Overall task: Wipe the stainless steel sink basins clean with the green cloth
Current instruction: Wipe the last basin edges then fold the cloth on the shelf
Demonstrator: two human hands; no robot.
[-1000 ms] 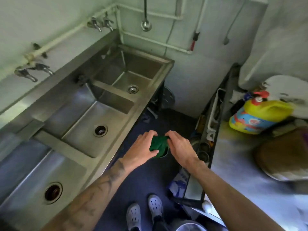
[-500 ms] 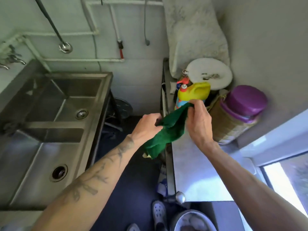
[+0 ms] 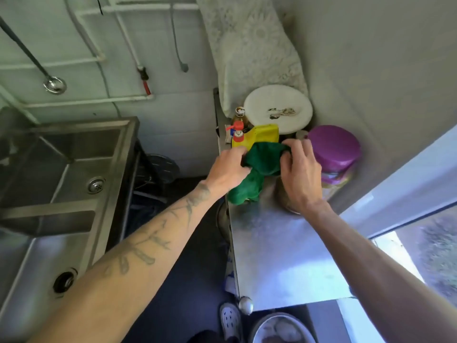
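Note:
Both my hands hold the green cloth [image 3: 254,169] above the far end of a steel counter [image 3: 279,256]. My left hand [image 3: 228,167] grips its left side and my right hand [image 3: 298,173] pinches its upper right edge. A bunched part of the cloth hangs down to the counter. The stainless steel sink [image 3: 108,174] stands at the left, well apart from the cloth. A far basin with a drain strainer [image 3: 95,185] and a nearer basin with an open drain hole [image 3: 63,282] are in view.
Behind the cloth stand a yellow detergent bottle [image 3: 262,136] with a red pump, a white round lid [image 3: 278,108] and a purple-lidded jar [image 3: 333,149]. A window [image 3: 430,243] lies at the right. Dark floor [image 3: 183,280] separates sink and counter. A bowl [image 3: 282,328] sits below.
The view has swung right from the sink to the counter. My hands carried the cloth from over the floor to the counter's far end and spread it wider between them.

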